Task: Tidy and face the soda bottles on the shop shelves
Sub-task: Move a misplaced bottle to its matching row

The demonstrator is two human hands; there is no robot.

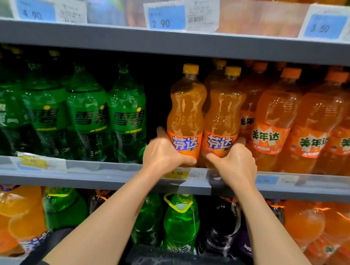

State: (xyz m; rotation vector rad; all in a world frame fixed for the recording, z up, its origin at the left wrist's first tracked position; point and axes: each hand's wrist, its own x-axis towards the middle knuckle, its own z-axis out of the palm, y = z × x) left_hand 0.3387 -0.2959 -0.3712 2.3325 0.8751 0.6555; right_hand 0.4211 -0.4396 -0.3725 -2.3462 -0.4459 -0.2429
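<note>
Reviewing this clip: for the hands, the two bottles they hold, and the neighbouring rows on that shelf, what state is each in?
left hand: grips left Fanta bottle low down.
right hand: grips right Fanta bottle low down.
left Fanta bottle: upright, capped, label forward.
right Fanta bottle: upright, capped, label forward, touching its neighbour.
green Sprite bottles: upright, labels forward.
Mirinda bottles: upright, labels forward.

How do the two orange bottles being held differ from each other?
The left bottle is gripped by the left hand, the right bottle by the right hand. The left bottle stands beside a dark gap; the right bottle stands against the orange-capped bottles. Both are upright, yellow-capped, labels facing out.
</note>
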